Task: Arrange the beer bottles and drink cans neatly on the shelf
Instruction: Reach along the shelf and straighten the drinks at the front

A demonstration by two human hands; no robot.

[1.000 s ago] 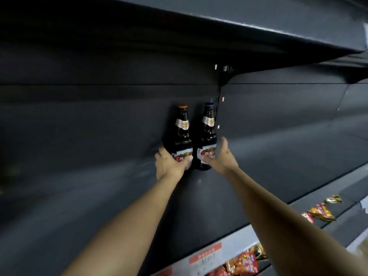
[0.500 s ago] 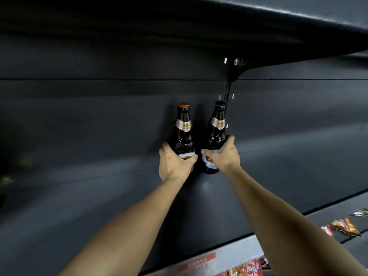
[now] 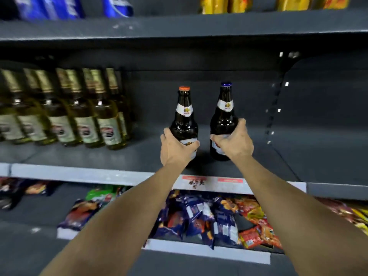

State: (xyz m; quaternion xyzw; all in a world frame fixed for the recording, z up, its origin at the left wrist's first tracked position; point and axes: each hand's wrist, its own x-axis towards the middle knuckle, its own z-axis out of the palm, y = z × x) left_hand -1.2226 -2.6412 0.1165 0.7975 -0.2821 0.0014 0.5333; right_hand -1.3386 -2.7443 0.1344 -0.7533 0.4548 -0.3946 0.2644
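Two dark brown beer bottles stand upright side by side over the grey middle shelf (image 3: 123,156). My left hand (image 3: 175,148) grips the body of the orange-capped bottle (image 3: 184,118). My right hand (image 3: 235,144) grips the body of the blue-capped bottle (image 3: 225,114) just to its right. Both hands cover the lower labels, and the orange-capped bottle's base is hidden behind my left hand. At the left of the same shelf stands a row of several green bottles (image 3: 83,118) with pale labels.
The upper shelf holds blue cans (image 3: 117,5) at left and gold cans (image 3: 219,4) at right. Snack packets (image 3: 209,216) lie on the shelf below. A slotted upright (image 3: 275,100) ends this bay at right. Price tags (image 3: 196,181) sit on the shelf's front edge.
Both bottles have come forward from the back wall toward the shelf's front, still in my hands. The view has shifted, so the green bottles, cans and snacks now show.
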